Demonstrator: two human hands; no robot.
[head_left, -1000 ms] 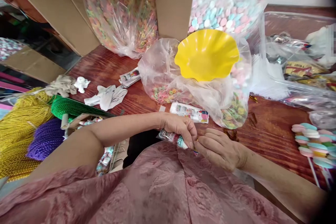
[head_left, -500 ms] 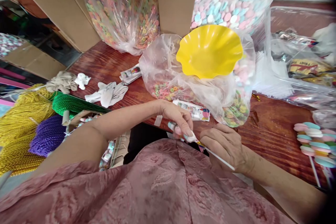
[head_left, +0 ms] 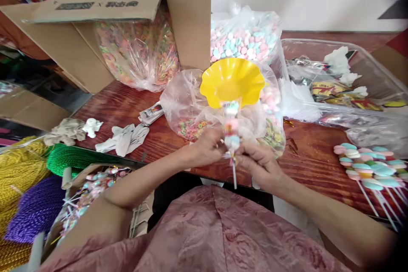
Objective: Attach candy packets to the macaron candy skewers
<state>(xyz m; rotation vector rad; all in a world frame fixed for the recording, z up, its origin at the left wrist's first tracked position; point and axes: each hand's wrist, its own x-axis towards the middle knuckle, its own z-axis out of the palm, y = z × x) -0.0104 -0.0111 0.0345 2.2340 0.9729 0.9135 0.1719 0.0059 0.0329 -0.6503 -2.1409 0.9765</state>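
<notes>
A wrapped marshmallow skewer (head_left: 232,129) stands upright before me, pastel pieces inside a clear wrapper on a white stick. My left hand (head_left: 210,145) is closed at the wrapper's left side, its fingertips curled and partly hidden. From the right, my right hand (head_left: 259,161) pinches it low down, around where the wrapper is gathered with a shiny tie. Behind the skewer, a yellow wavy-rimmed bowl (head_left: 232,78) rests on clear plastic bags of candy. Fruit-coloured rings show in the bag (head_left: 199,127) just beyond my left hand.
Unwrapped marshmallow skewers (head_left: 371,165) lie at the right on the wooden table (head_left: 314,153). A clear bin (head_left: 344,44) of packets stands behind. Gloves (head_left: 124,138) lie left, near a cardboard box (head_left: 191,29). Wrapped skewers (head_left: 92,191) fill a box below, beside coloured cords (head_left: 28,208).
Both hands have lifted the wrapped skewer from near my lap and turned it from slanting to upright. The view has tilted up, showing more wall and box.
</notes>
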